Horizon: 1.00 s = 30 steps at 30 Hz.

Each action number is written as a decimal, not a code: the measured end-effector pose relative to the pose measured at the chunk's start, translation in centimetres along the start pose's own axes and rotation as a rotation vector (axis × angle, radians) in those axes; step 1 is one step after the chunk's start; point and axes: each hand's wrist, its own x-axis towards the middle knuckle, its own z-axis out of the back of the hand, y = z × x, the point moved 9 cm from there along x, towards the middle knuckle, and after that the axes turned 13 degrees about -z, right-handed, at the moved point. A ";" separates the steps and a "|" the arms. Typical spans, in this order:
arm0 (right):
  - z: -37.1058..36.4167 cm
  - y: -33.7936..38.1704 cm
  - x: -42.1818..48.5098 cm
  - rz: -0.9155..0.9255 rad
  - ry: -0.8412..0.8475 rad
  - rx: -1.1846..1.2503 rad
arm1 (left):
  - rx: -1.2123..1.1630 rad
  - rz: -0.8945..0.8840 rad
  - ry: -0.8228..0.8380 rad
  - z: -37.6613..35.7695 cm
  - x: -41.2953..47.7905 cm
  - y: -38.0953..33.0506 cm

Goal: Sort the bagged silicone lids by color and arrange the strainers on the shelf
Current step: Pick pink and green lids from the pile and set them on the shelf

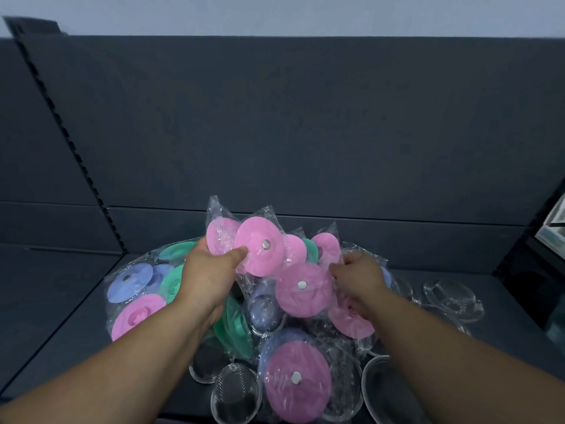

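Dark grey shelf w/ a matching back panel fills your view; some boxes show at the far right edge. The pile of bagged lids sits mid-shelf, right in front of you.

Your left grip is curled round a bunch of pink lids in clear bags and holds them above the back of the pile, thumb pressed on the biggest disc's face near its metal stud. Your right grip has its fingers curled, pinching the bag at the right edge of the mid pink lid, which lies on top of the pile. Another pink one lies under your right wrist.

Left side of the pile: a blue lid, a pink lid below it, and green lids on edge beside your left forearm. Nearest you, the front pink lid lies flat, stud up.

Mesh strainers in clear wrap lie along the front edge, touching the pile; one more is wedged btwn the green lids and the mid pink lid. Clear round pieces rest on the shelf right of the pile; can't tell what they are.
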 end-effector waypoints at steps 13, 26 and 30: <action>9.1 5.1 -3.2 0.401 -0.367 -0.165 | -0.024 0.006 0.004 -1.8 -1.2 -0.4; 12.2 2.7 -2.8 0.307 -0.359 0.241 | -0.076 0.052 0.007 -3.8 -3.3 0.1; 8.5 -1.6 0.1 0.043 -0.113 0.251 | -0.063 0.061 -0.002 -3.4 -3.5 0.5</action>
